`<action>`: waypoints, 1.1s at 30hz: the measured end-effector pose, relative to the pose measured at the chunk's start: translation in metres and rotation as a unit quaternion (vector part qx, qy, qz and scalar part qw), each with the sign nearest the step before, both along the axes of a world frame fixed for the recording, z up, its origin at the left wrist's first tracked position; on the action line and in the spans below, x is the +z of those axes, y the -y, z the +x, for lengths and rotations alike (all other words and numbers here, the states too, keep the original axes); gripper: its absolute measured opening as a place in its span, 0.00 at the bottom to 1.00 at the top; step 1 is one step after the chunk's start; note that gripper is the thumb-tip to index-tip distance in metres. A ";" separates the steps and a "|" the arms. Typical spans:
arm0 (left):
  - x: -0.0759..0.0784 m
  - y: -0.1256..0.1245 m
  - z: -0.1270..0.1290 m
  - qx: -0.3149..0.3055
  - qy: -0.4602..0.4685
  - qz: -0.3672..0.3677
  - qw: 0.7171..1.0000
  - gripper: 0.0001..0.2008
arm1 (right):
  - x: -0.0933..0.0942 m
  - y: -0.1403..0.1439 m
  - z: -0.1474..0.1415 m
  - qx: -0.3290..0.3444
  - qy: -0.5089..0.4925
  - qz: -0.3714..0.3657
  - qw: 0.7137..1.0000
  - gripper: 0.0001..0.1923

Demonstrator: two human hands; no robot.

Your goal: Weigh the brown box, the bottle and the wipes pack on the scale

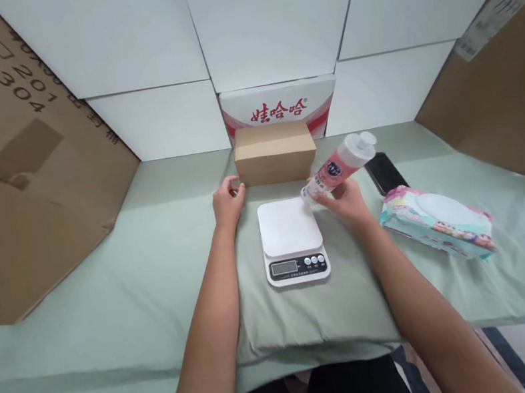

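Note:
My right hand point(348, 203) is closed round a pink and white bottle point(333, 169) with a white cap. The bottle leans, its cap up and to the right, its lower end by the upper right corner of the white digital kitchen scale point(289, 227). Whether the two touch, I cannot tell. Nothing lies on the scale's platform, and its display looks blank. My left hand point(229, 201) rests on the cloth by the left end of a small brown cardboard box point(275, 153). Its fingers are loosely bent, with thumb and forefinger apart and nothing between them.
To the right lie a pack of wipes point(437, 220) and a black phone point(385, 173). Behind the small box stands a white and red carton point(280, 105). Large cardboard panels point(17, 219) flank both sides of the green cloth-covered table point(177, 286), and white panels close the back.

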State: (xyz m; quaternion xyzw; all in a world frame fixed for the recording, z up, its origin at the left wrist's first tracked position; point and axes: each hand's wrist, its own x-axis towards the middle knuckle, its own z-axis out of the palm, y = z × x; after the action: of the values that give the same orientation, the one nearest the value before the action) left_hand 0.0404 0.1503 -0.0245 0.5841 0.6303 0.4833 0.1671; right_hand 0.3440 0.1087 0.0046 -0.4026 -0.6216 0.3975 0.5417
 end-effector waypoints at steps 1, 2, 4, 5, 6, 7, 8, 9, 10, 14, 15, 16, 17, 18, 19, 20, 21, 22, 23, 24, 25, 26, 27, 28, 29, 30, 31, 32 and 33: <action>0.000 0.000 0.000 0.000 0.000 0.001 1.000 0.11 | 0.006 0.008 -0.008 0.045 0.017 -0.003 0.999 0.26; 0.000 -0.001 0.000 -0.001 0.000 0.003 1.000 0.11 | 0.011 0.016 -0.016 0.080 0.037 -0.006 0.996 0.25; 0.000 -0.001 0.000 -0.002 0.002 0.006 1.000 0.11 | 0.019 0.029 -0.027 0.127 0.084 -0.010 0.988 0.24; 0.000 0.000 0.000 -0.003 0.004 0.006 1.000 0.11 | 0.021 0.034 -0.031 0.139 0.107 -0.008 0.984 0.23; 0.001 0.000 0.001 -0.003 0.007 0.006 1.000 0.11 | 0.022 0.037 -0.033 0.146 0.128 -0.003 0.981 0.22; 0.001 0.000 0.001 -0.003 0.009 0.005 1.000 0.12 | 0.022 0.038 -0.035 0.148 0.145 0.003 0.978 0.22; 0.002 0.001 0.001 -0.004 0.011 0.003 1.000 0.12 | 0.022 0.039 -0.035 0.148 0.160 0.011 0.976 0.22; 0.002 0.001 0.001 -0.004 0.011 0.002 1.000 0.12 | 0.021 0.039 -0.036 0.145 0.171 0.018 0.974 0.21; 0.003 0.002 0.001 -0.005 0.010 0.002 1.000 0.11 | 0.020 0.038 -0.036 0.142 0.180 0.025 0.973 0.21; 0.003 0.002 0.001 -0.007 0.009 0.004 1.000 0.11 | 0.015 0.036 -0.039 0.128 0.204 0.047 0.969 0.20; 0.002 0.002 0.001 -0.007 0.010 0.005 1.000 0.11 | 0.014 0.036 -0.040 0.127 0.205 0.050 0.969 0.20; 0.002 0.002 0.001 -0.007 0.010 0.006 1.000 0.11 | 0.013 0.037 -0.042 0.128 0.205 0.051 0.969 0.20; 0.002 0.002 0.001 -0.006 0.010 0.006 1.000 0.11 | 0.012 0.037 -0.043 0.132 0.205 0.049 0.969 0.21; 0.001 0.002 0.001 -0.007 0.010 0.008 1.000 0.11 | 0.012 0.037 -0.044 0.136 0.204 0.044 0.968 0.21; 0.001 0.002 0.001 -0.007 0.012 0.008 1.000 0.11 | 0.012 0.037 -0.044 0.138 0.203 0.039 0.969 0.23; 0.001 0.002 0.001 -0.008 0.016 0.009 1.000 0.11 | 0.012 0.037 -0.042 0.133 0.200 0.037 0.970 0.26; 0.001 0.002 0.000 -0.008 0.020 0.010 1.000 0.11 | 0.012 0.036 -0.040 0.121 0.191 0.040 0.973 0.30; 0.002 0.002 0.000 -0.008 0.026 0.012 1.000 0.11 | 0.012 0.033 -0.037 0.102 0.175 0.050 0.978 0.33; 0.002 0.001 0.000 -0.008 0.031 0.015 0.999 0.11 | 0.012 0.030 -0.033 0.074 0.147 0.065 0.984 0.35; 0.002 0.001 0.000 -0.008 0.036 0.018 0.999 0.11 | 0.011 0.026 -0.028 0.037 0.105 0.083 0.990 0.35; 0.002 0.001 0.000 -0.009 0.042 0.022 0.999 0.10 | 0.010 0.022 -0.023 -0.004 0.055 0.100 0.993 0.33; 0.002 0.001 0.000 -0.009 0.047 0.026 0.999 0.10 | 0.008 0.018 -0.018 -0.049 -0.001 0.113 0.992 0.30; 0.002 0.001 -0.001 -0.008 0.051 0.031 0.998 0.09 | 0.006 0.014 -0.014 -0.094 -0.052 0.116 0.987 0.27; 0.002 0.000 -0.001 -0.006 0.055 0.035 0.998 0.08 | 0.003 0.011 -0.011 -0.136 -0.094 0.110 0.980 0.24; 0.002 0.000 -0.001 -0.003 0.059 0.039 0.998 0.07 | 0.001 0.008 -0.009 -0.171 -0.119 0.097 0.973 0.22; 0.001 0.000 -0.001 0.000 0.062 0.042 0.997 0.06 | -0.002 0.008 -0.009 -0.195 -0.128 0.081 0.969 0.20; 0.001 0.000 -0.001 0.003 0.066 0.042 0.997 0.05 | -0.003 0.009 -0.009 -0.209 -0.123 0.068 0.968 0.20; 0.001 0.001 -0.001 0.005 0.070 0.041 0.997 0.04 | -0.004 0.011 -0.011 -0.214 -0.109 0.061 0.969 0.20; 0.001 0.001 -0.001 0.005 0.075 0.039 0.996 0.03 | -0.004 0.013 -0.014 -0.209 -0.086 0.063 0.972 0.20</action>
State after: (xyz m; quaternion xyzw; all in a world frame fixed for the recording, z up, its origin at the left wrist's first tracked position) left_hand 0.0398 0.1494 -0.0236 0.5490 0.6002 0.5504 0.1883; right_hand 0.3301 0.0953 0.0009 -0.4528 -0.4984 0.2693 0.6886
